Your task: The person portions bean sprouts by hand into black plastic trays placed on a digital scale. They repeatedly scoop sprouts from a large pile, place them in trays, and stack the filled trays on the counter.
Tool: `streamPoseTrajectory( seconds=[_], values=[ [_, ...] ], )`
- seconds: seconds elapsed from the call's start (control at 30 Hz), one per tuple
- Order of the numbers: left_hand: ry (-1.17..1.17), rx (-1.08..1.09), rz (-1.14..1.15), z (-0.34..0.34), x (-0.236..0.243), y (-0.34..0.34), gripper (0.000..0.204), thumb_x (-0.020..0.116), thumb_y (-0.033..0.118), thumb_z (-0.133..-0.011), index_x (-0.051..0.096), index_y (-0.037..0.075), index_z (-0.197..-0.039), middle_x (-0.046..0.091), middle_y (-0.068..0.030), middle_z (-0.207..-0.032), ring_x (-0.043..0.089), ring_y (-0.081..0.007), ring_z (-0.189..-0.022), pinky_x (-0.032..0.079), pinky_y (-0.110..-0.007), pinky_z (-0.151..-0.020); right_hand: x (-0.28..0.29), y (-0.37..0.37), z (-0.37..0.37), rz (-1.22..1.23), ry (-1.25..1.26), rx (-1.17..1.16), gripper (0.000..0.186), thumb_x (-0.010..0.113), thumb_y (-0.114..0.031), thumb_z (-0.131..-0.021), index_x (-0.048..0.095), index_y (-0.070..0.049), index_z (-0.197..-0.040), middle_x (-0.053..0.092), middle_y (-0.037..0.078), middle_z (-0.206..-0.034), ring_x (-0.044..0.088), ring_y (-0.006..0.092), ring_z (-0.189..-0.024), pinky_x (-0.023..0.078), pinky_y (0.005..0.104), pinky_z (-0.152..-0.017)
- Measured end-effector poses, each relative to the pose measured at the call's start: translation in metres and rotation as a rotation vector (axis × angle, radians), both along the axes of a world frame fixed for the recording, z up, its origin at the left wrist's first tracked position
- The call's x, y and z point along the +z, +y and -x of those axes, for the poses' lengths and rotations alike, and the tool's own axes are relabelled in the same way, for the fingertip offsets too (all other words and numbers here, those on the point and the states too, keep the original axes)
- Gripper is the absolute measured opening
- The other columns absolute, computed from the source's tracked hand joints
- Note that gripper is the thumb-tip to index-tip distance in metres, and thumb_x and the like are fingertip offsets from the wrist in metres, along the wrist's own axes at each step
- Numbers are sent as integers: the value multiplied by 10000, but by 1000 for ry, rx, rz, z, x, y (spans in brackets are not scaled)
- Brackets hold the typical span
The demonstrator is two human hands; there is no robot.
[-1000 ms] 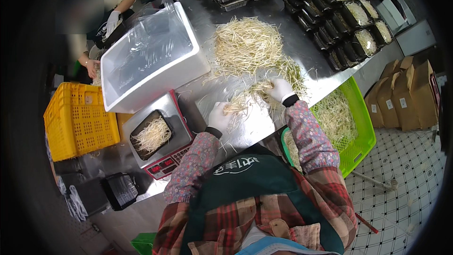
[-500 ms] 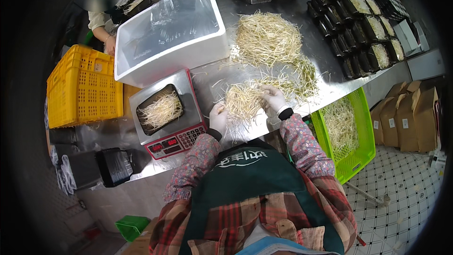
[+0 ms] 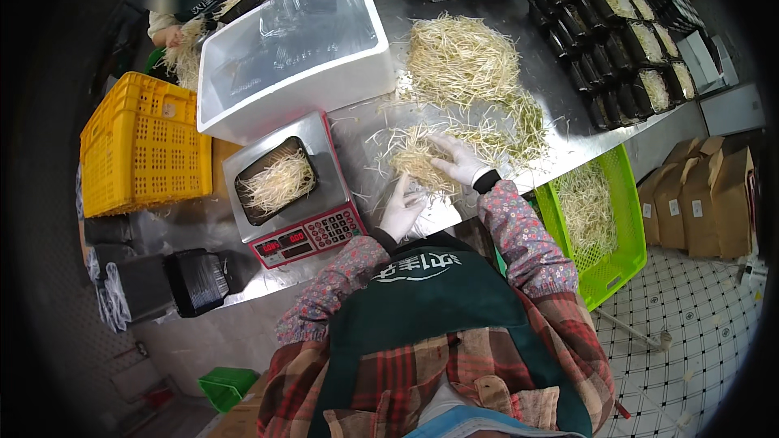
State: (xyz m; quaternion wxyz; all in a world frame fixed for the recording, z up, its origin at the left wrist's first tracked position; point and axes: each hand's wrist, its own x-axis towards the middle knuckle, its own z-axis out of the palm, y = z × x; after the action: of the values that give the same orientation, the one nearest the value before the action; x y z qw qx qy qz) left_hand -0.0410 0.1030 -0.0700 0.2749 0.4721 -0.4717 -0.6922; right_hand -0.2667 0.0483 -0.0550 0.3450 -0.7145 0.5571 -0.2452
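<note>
Both gloved hands open: left hand (image 3: pixel 402 209) and right hand (image 3: pixel 458 164) press flat around a small bean sprout clump (image 3: pixel 415 159), scale (image 3: pixel 290 191) left.

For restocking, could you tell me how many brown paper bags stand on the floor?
3 brown paper bags: nearest the table, middle, outermost, in a row at far right; more may be hidden.

A red-fronted scale display (image 3: pixel 286 242) with lit digits is seen at the table's near edge. Black filled trays (image 3: pixel 621 28) are stacked at the far right. Brown paper bags (image 3: pixel 698 195) with small white labels (image 3: pixel 697 208) are lined up on the floor.
</note>
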Motion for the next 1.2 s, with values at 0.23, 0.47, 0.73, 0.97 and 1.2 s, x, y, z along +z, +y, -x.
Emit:
streamPoseTrajectory(
  seconds=[0.23,0.47,0.73,0.97,1.2],
  values=[
    [-877,-429,803,-11,27,-52,1064,811,172,-649,219,190,-1533,209,-166,-1568,551,-404,-1120,527,-447,-876,0,49,-7,-116,492,-73,1267,869,-508,-561,168,-139,-1550,244,212,-1556,338,429,-1366,326,574,-1079],
    [-831,-391,796,-9,-21,-93,451,728,166,-751,624,140,-1189,608,-110,-1092,638,-329,-954,534,-440,-788,-33,26,16,-78,314,-142,350,679,-161,-792,669,-80,-1132,619,157,-1200,623,343,-1025,512,405,-892],
    [-566,-278,887,-35,4,-41,325,687,137,-779,669,102,-1102,646,-82,-971,658,-303,-844,536,-386,-733,7,3,40,-125,18,-295,272,706,-191,-790,718,-68,-1032,685,198,-946,672,342,-863,535,395,-780],
    [-721,-193,863,-22,-2,-16,707,772,211,-751,464,96,-1376,452,-127,-1386,578,-340,-1138,548,-409,-832,-12,10,3,-106,212,-41,834,757,-308,-752,396,-31,-1451,383,221,-1476,421,385,-1323,383,406,-1092],
    [-971,-456,677,-6,7,-61,1255,916,283,-540,168,144,-1539,268,-192,-1518,495,-426,-1216,519,-454,-911,9,33,-17,-110,590,81,1079,843,-389,-637,280,-80,-1503,372,217,-1479,428,400,-1300,408,467,-1054]
  ],
)
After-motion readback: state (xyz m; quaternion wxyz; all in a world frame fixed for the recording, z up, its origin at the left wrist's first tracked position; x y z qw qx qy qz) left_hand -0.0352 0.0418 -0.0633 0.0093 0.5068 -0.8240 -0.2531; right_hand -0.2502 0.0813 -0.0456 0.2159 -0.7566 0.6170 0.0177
